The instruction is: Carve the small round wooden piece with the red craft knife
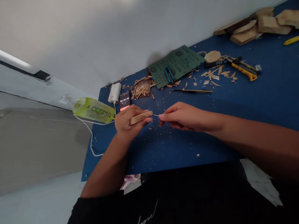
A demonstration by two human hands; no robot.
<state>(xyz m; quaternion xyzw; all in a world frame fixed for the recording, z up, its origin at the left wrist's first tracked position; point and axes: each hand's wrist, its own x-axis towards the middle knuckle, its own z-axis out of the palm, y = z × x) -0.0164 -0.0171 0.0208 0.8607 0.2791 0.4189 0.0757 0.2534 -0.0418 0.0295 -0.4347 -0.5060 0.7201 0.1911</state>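
Observation:
My left hand [127,123] is closed around a small, narrow piece of wood [141,117], held at a slight tilt above the blue table. My right hand [179,116] pinches a thin, bright metal pin-like tool [156,115] between thumb and fingers. The tool's far end meets the right end of the wood or lies just against it. Its near end is hidden inside my fingers, so its kind does not show. Small wood crumbs are scattered on the table [163,155] below both hands.
Behind my hands lie a phone [125,100], a white adapter [114,92], a green bottle [93,109], green sandpaper [176,65] with a blue tool [169,74], and a slim tool [193,91]. Farther right are a yellow utility knife [244,68], shavings and wood blocks [272,25].

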